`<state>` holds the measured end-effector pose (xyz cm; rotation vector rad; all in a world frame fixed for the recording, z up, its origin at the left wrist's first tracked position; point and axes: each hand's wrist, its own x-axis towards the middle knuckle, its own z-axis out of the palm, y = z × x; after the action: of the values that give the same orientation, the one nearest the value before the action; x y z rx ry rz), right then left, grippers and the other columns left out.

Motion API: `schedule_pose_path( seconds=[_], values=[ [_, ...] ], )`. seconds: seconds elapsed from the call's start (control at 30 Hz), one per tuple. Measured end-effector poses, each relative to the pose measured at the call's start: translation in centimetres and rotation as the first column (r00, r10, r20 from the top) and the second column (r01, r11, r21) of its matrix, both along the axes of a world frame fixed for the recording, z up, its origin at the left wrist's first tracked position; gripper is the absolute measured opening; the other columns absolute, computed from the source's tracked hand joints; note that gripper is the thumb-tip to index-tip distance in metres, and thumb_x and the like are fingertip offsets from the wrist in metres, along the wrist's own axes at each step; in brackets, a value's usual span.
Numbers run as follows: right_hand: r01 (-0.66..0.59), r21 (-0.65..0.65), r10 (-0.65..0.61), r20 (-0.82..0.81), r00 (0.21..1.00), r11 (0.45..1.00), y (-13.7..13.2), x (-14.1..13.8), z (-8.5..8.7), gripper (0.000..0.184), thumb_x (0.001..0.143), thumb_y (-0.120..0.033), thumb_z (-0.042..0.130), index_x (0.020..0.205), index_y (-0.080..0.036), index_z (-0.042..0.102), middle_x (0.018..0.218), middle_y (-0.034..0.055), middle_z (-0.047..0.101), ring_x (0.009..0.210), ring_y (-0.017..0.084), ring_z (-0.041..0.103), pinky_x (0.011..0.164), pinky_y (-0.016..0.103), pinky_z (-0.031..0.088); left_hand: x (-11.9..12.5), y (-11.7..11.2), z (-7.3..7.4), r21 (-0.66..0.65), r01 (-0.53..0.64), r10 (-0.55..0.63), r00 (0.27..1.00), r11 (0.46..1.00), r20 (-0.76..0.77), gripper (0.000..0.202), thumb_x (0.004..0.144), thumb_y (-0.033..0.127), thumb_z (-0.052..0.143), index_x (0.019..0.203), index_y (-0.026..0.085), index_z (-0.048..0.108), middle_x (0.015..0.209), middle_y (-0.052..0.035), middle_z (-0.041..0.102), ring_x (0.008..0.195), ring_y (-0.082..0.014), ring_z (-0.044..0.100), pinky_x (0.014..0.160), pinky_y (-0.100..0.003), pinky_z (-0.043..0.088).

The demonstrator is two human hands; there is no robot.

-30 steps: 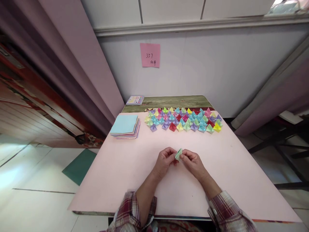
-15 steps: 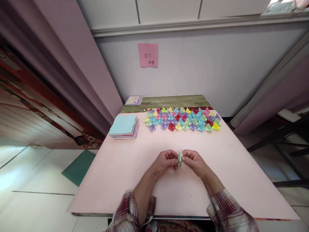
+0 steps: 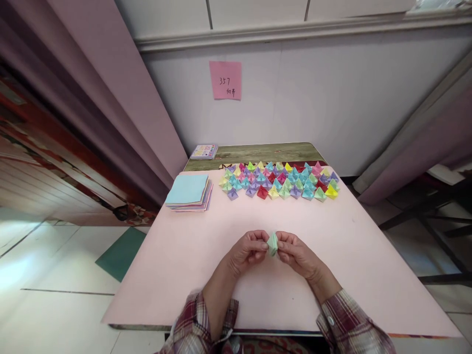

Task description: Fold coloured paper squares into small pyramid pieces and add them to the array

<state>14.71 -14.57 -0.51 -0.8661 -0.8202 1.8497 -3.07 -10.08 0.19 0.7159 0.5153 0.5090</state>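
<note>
Between my two hands, above the middle of the pink-covered table [image 3: 177, 275], is a small piece of folded light green paper [image 3: 272, 244]. My left hand [image 3: 248, 251] pinches its left corner between thumb and fingers. On the other side, the fingers of my right hand [image 3: 299, 253] are closed on its right edge. The paper has a diamond-shaped face turned toward me, with several layers showing along its right side. Beyond my hands, rows of small folded paper boats [image 3: 283, 191] in many colours stand close together.
A stack of square coloured paper [image 3: 187, 190], light blue on top, lies at the back left. Behind it is a small packet [image 3: 204, 151] on the bare wood strip. A pink note [image 3: 225, 80] is stuck on the wall, and a green sheet [image 3: 121, 253] lies on the floor.
The folded green paper has turned from nearly edge-on to show a diamond face. My left fingers have shifted slightly left, and both hands still hold it.
</note>
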Motion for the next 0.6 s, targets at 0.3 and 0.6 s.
schedule_pose_path(
  seconds=[0.3,0.6],
  values=[
    [0.068,-0.088,-0.07,-0.024,0.997,0.994,0.2,-0.4,-0.6,0.033,0.078,-0.046,0.071,0.076,-0.019,0.053,0.054,-0.0045,0.053,0.038,0.004,0.032,0.036,0.017,0.013,0.0,0.0,0.1,0.04,-0.047,0.049,0.998,0.998,-0.046,0.023,0.073,0.031,0.071,0.081,0.016,0.055,0.063,-0.0044,0.069,0.039,-0.0125,0.059,0.037,-0.019,0.042],
    [0.243,0.159,-0.271,0.181,0.946,0.957,0.5,-1.0,-1.5,0.033,0.073,-0.041,0.077,0.083,-0.02,0.054,0.056,-0.0067,0.053,0.043,0.007,0.044,0.039,0.017,0.031,0.8,-0.1,-0.4,0.274,-0.309,0.357,0.922,0.911,-0.146,0.039,0.067,0.036,0.079,0.087,0.017,0.052,0.062,0.0032,0.062,0.052,-0.0135,0.062,0.052,-0.025,0.05]
  ],
)
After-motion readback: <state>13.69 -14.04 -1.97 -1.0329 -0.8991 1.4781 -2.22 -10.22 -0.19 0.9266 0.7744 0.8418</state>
